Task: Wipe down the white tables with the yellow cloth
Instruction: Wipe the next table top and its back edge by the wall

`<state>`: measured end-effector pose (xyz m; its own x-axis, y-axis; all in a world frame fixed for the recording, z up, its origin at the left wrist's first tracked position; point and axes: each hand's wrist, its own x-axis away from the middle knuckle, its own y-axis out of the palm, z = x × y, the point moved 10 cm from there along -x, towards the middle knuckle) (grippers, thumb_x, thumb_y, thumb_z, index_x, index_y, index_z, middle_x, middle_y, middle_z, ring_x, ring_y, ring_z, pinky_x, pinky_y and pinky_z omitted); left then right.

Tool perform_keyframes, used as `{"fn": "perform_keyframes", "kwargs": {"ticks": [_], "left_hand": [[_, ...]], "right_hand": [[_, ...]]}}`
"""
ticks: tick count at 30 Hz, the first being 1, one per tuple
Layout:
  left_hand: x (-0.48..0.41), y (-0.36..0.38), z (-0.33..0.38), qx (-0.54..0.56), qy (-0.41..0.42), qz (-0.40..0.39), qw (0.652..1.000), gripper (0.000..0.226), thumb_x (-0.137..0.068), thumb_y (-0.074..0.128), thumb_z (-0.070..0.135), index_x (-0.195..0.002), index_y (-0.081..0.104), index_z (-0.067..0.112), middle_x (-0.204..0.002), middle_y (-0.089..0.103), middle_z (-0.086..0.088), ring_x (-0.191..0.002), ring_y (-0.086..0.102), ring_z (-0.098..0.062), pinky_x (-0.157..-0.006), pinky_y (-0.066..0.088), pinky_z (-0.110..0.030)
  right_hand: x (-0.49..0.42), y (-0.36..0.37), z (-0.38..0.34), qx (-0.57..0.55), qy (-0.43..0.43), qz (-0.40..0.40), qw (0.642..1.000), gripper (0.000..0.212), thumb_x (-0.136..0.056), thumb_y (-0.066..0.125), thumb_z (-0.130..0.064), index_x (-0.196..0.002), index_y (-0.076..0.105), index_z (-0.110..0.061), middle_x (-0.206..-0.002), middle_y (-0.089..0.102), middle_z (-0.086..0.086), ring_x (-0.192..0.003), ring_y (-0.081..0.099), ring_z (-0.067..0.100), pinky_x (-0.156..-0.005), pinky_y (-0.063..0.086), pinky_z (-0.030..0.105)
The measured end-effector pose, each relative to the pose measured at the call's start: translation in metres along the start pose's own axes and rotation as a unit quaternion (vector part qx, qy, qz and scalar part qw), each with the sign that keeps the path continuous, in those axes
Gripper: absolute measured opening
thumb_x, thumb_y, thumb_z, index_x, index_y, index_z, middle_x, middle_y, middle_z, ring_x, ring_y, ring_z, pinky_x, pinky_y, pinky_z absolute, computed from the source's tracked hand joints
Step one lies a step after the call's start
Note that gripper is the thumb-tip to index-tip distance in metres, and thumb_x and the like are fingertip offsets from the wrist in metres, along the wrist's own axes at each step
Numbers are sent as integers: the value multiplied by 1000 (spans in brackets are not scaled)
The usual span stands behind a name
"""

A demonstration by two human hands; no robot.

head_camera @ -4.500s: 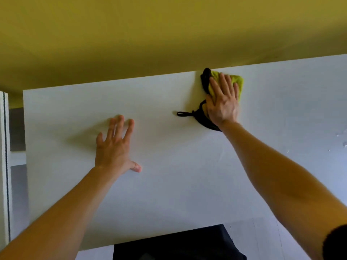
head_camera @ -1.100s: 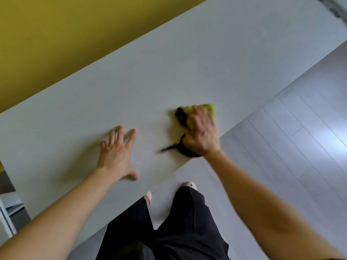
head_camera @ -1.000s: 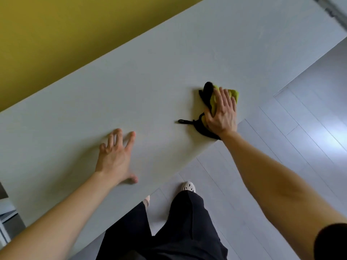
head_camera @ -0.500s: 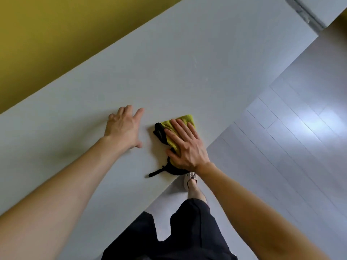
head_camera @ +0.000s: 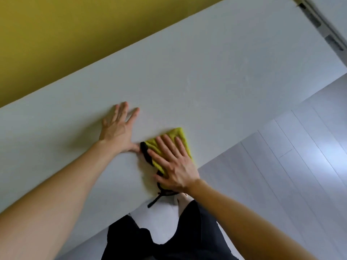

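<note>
Yellow cloth (head_camera: 179, 132) pinned flat under the right hand (head_camera: 174, 164) at the near edge of the white table (head_camera: 206, 72).

The right hand lies palm-down on the cloth, fingers straight and a little spread, aimed toward 11 o'clock. The left hand (head_camera: 118, 130) rests flat on bare tabletop at 10 o'clock from the cloth, fingers splayed wide and holding nothing, its thumb tip just beside the cloth's black trim (head_camera: 144, 150). A black loop (head_camera: 154, 201) trails from under the right wrist toward 7 o'clock, past the table's edge. A mustard wall (head_camera: 75, 34) borders the table's far side at 11 o'clock, pale floor planks (head_camera: 281, 166) lie at 4 o'clock, and the person's black trousers (head_camera: 169, 241) are at 6 o'clock.
</note>
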<state>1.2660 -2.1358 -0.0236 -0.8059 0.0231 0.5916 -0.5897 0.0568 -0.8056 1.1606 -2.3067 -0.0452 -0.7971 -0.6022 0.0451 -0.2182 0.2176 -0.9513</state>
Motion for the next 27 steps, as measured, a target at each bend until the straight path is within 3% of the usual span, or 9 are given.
{"fn": "perform_keyframes", "kwargs": {"ticks": [4,7,10,14,17,19,22,24,27], "left_hand": [[-4,0,1,-2,-7,18,1000,160,-57,94,74,-170,-15,40,-179,-25,-2,-167,-17,-31,-128,27,-66],[-5,3,2,8,-10,8,1000,162,-56,91,80,-169,-18,42,-178,-29,0,-167,-20,-29,-130,24,-64],[-5,1,1,15,-14,10,1000,161,-57,91,79,-168,-20,42,-177,-31,1,-166,-23,-28,-131,21,-64],[-4,1,1,20,-7,7,1000,161,-57,92,78,-169,-18,43,-177,-31,2,-166,-23,-27,-130,20,-65],[-1,-3,-5,26,6,30,999,157,-52,89,82,-170,-8,46,-180,-21,5,-168,-15,-23,-126,23,-67],[-2,-16,-14,43,47,74,995,142,-53,92,77,-170,20,44,-183,4,5,-168,8,-22,-122,33,-67],[-9,-37,-38,73,80,135,985,116,-57,101,58,-158,52,30,-171,42,1,-154,41,-25,-115,44,-55],[-16,-43,-55,65,42,134,988,131,-53,99,66,-165,40,33,-173,34,-4,-158,35,-29,-120,39,-53],[-28,-30,-86,67,-49,63,995,168,-44,92,85,-172,-8,40,-181,-16,-7,-168,-8,-31,-129,19,-62]], "right_hand": [[-24,-5,45,16,-109,-29,993,85,-101,55,-68,-172,27,-31,-182,12,7,-169,5,30,-135,9,58],[-78,-48,158,25,26,39,999,86,-98,57,-70,-170,35,-29,-179,23,9,-168,17,31,-132,18,61],[-127,-86,244,29,176,52,983,86,-99,48,-76,-172,27,-35,-182,14,4,-169,7,26,-136,6,55],[-137,-85,230,27,222,70,972,87,-98,49,-69,-172,27,-31,-182,11,7,-169,2,29,-135,3,57],[-105,-53,122,20,90,49,995,91,-94,59,-67,-171,33,-26,-181,15,11,-169,5,34,-132,11,65],[-81,-28,56,18,-42,-11,999,93,-93,61,-68,-171,32,-27,-181,12,11,-169,4,34,-133,9,65],[-93,-23,61,60,-156,-46,985,93,-95,57,-73,-172,27,-31,-182,12,10,-169,6,32,-136,6,58],[-139,-46,124,75,-74,1,994,93,-95,60,-74,-171,31,-30,-180,20,11,-168,14,33,-135,9,58],[-207,-90,229,82,151,44,984,93,-97,47,-80,-172,25,-32,-181,14,12,-168,8,33,-135,4,59]]}}
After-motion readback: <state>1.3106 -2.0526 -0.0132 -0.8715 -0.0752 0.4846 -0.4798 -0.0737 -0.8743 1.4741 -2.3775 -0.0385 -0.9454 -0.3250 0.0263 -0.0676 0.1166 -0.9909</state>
